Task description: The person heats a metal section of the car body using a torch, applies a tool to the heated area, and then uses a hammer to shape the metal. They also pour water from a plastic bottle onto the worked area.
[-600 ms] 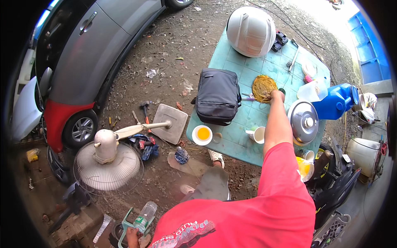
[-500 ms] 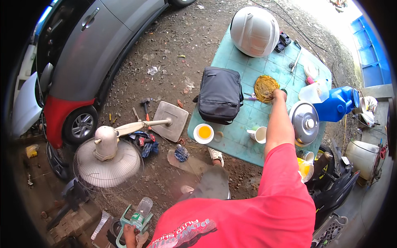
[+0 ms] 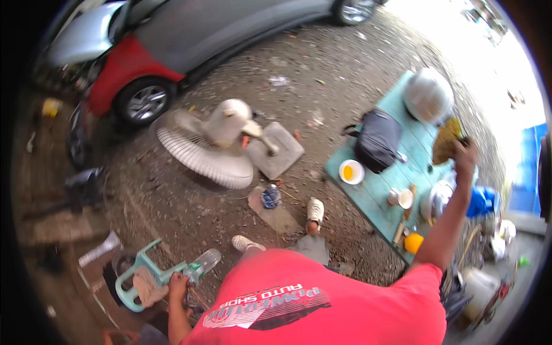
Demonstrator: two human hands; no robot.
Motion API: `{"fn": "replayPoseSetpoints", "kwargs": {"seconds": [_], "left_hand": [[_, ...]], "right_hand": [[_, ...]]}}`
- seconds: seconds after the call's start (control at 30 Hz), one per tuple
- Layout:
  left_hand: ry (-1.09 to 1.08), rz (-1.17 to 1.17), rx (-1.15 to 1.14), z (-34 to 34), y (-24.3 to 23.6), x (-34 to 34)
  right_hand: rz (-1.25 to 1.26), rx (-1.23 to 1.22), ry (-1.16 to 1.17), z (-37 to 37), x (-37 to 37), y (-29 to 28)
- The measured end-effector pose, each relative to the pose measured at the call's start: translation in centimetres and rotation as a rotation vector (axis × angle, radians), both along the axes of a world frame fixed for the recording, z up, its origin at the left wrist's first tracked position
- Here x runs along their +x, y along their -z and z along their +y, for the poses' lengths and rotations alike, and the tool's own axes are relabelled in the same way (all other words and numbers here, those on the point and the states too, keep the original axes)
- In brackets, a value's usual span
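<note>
My left hand (image 3: pixel 177 282) grips a clear plastic bottle (image 3: pixel 204 265) with a green label, beside a mint plastic stool (image 3: pixel 123 287) with a beige cloth on it. My right hand (image 3: pixel 463 150), arm stretched right, is closed on a crumpled yellow-brown round item (image 3: pixel 445 141), held up over the turquoise table (image 3: pixel 368 198). Near it stand a white helmet (image 3: pixel 427 94), a dark backpack (image 3: pixel 378 140), a white bowl with orange contents (image 3: pixel 351 171), a white cup (image 3: pixel 404 197) and a blue jug (image 3: pixel 483 201), partly hidden behind my arm.
A grey car (image 3: pixel 230 26) with a red panel is at the upper left. A pedestal fan (image 3: pixel 204 158) lies on gravel (image 3: pixel 316 75). Containers and clutter, including a white drum (image 3: pixel 477 290), line the lower right. Part of another person's arm (image 3: pixel 115 334) shows at lower left.
My right hand has lifted the yellow-brown item off the table and moved right. The view has swung, so the table sits lower and farther right. My left hand still holds the bottle.
</note>
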State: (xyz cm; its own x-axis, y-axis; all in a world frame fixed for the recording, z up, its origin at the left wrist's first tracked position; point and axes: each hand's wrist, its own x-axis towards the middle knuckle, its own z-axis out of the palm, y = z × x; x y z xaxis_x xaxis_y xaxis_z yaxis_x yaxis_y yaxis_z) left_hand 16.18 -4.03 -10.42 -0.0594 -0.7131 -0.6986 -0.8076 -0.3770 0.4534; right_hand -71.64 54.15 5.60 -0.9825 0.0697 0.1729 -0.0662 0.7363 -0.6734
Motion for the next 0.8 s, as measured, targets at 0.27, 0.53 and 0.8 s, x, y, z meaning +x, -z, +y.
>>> {"fn": "replayPoseSetpoints", "kwargs": {"seconds": [0.27,0.53,0.8], "left_hand": [[0.285,-0.274,-0.053,-3.7,-1.4,13.4],[0.208,-0.219,-0.152,-15.0,3.6,21.7],[0.007,-0.195,-0.173,-27.4,6.3,29.6]], "right_hand": [[-0.023,-0.354,-0.610,-23.6,21.6,-14.9],[-0.156,-0.165,-1.024,-57.7,41.5,-13.8],[-0.478,-0.034,-1.212,-83.7,48.5,0.8]]}}
